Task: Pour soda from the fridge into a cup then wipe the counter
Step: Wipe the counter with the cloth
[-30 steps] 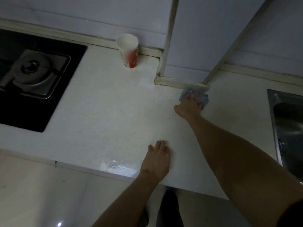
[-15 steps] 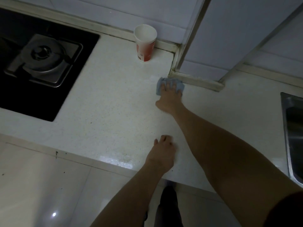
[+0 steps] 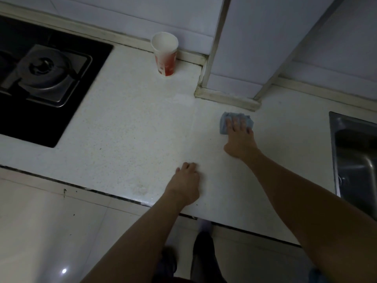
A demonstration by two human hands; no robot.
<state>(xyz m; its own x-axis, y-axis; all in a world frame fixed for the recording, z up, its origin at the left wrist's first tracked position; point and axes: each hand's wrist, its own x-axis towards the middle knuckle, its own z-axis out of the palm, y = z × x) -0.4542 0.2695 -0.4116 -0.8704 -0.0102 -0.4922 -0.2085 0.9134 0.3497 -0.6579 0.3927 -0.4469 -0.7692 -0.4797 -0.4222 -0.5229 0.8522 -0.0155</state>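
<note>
One red-and-white paper cup point(image 3: 164, 56) is standing on the white tabletop point(image 3: 132, 123). Grips released, right hand point(image 3: 239, 138) is pressing one blue cloth point(image 3: 224, 123), left hand point(image 3: 186, 184) resting.

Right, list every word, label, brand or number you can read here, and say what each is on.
No text here can be read.
Cup: red print on its side, too blurred to read.
Hob, sink, cloth: no text visible.
</note>
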